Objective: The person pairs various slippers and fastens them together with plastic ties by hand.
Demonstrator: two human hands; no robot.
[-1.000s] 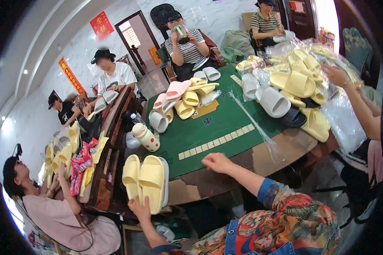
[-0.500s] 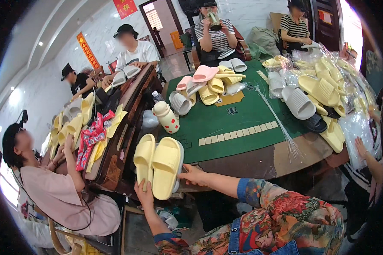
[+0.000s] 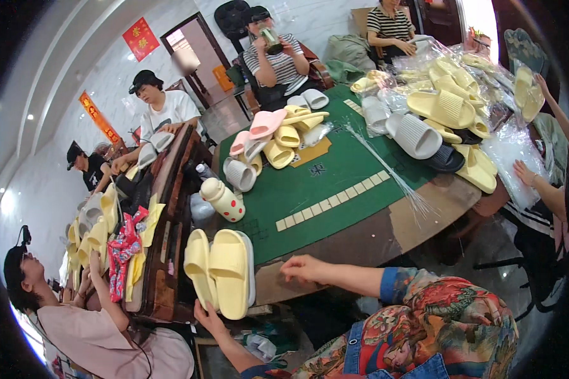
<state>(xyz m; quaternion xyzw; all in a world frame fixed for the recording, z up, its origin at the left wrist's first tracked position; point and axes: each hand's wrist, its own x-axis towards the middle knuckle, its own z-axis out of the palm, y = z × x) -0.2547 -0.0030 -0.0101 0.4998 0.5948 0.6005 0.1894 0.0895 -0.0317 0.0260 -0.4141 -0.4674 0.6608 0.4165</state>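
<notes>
A pair of yellow slippers (image 3: 228,271) stands on end at the table's near left edge, with a pale grey edge showing behind the right one. My left hand (image 3: 212,323) grips the heel of the left slipper from below. Apart from the pair, my right hand (image 3: 302,270) hovers over the brown table edge, its fingers curled together and nothing visible in them. A white bottle with red dots (image 3: 223,199) stands just beyond the slippers.
Pink, yellow and grey slippers (image 3: 269,124) form a pile on the green table mat (image 3: 322,180). At right lie bagged yellow slippers (image 3: 446,107) and a bundle of thin clear strands (image 3: 408,183). Several people sit around; a co-worker's hand (image 3: 526,172) touches clear plastic bags (image 3: 509,148).
My right hand has let go of the right slipper's side and drawn away to the right. My left hand stays at the slipper heels. The whole view has shifted and tilted.
</notes>
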